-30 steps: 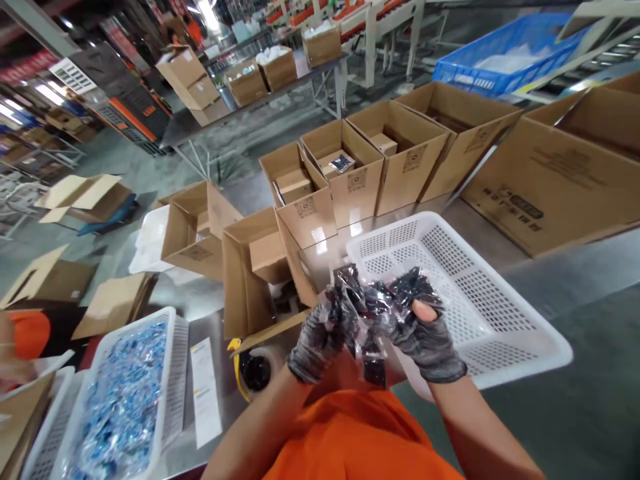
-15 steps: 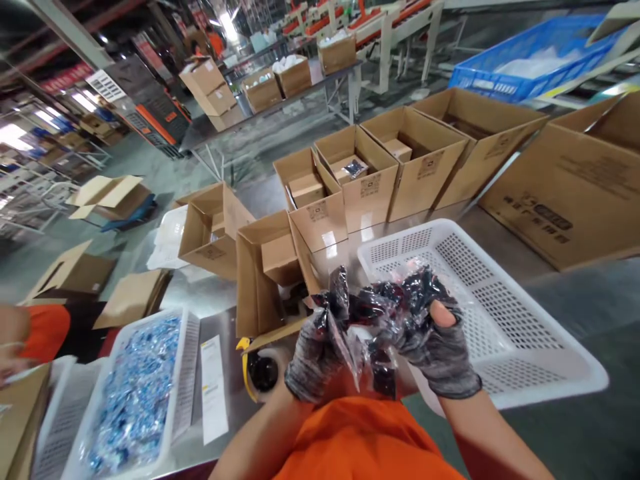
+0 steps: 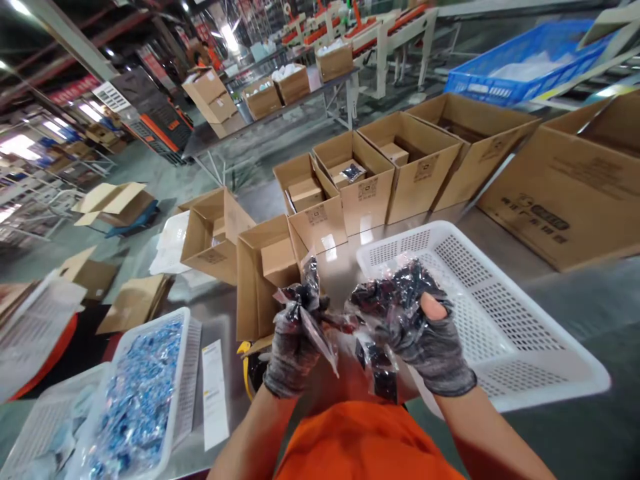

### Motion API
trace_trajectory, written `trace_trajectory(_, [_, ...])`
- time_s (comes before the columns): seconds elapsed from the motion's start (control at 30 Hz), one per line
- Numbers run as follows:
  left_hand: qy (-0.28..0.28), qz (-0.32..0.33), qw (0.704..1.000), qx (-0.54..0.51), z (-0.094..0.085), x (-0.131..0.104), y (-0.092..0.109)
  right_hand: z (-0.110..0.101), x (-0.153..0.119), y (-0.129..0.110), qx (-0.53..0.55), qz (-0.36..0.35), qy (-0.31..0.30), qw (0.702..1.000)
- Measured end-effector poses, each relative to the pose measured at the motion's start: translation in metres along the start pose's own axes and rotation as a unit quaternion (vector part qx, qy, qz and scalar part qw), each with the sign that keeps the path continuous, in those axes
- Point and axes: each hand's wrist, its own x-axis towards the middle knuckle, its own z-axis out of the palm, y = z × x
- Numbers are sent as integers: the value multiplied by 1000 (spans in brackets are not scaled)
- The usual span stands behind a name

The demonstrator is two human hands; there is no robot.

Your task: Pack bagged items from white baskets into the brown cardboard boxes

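Note:
My left hand [image 3: 295, 350], in a grey fingerless-style glove, is closed on clear plastic packets [image 3: 307, 293] with dark contents, at the near right side of an open carton [image 3: 250, 283]. My right hand [image 3: 434, 343], gloved alike with the thumb tip bare, grips a larger bunch of the same dark packets [image 3: 400, 293]. Some packets hang below it, one at its lower left. That bunch is over the left part of a white perforated basket [image 3: 505, 307]. What exactly is inside the packets I cannot make out.
Open cartons [image 3: 367, 190] line the metal table's far side. A white basket [image 3: 186, 373] of small blue packets stands at left, with a paper strip [image 3: 214, 393] beside it. A yellow-and-black tape dispenser [image 3: 247, 373] sits near my left hand. Another white basket [image 3: 55, 420] is lower left.
My left hand has moved left with its packets, away from the bunch in my right hand, which stays nearly in place. At far left, a white basket has come up where a person's arm was.

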Motion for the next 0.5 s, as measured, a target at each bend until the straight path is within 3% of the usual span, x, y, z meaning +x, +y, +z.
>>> trace_trajectory(0.13, [53, 53, 996, 41, 3, 3, 19, 10, 4, -1, 0, 61, -93, 994])
trace_trajectory(0.33, [125, 107, 982, 95, 1, 3, 49, 17, 7, 2, 12, 80, -29, 996])
trace_trajectory(0.5, [209, 163, 960, 88, 22, 16, 72, 21, 14, 0, -35, 106, -61, 992])
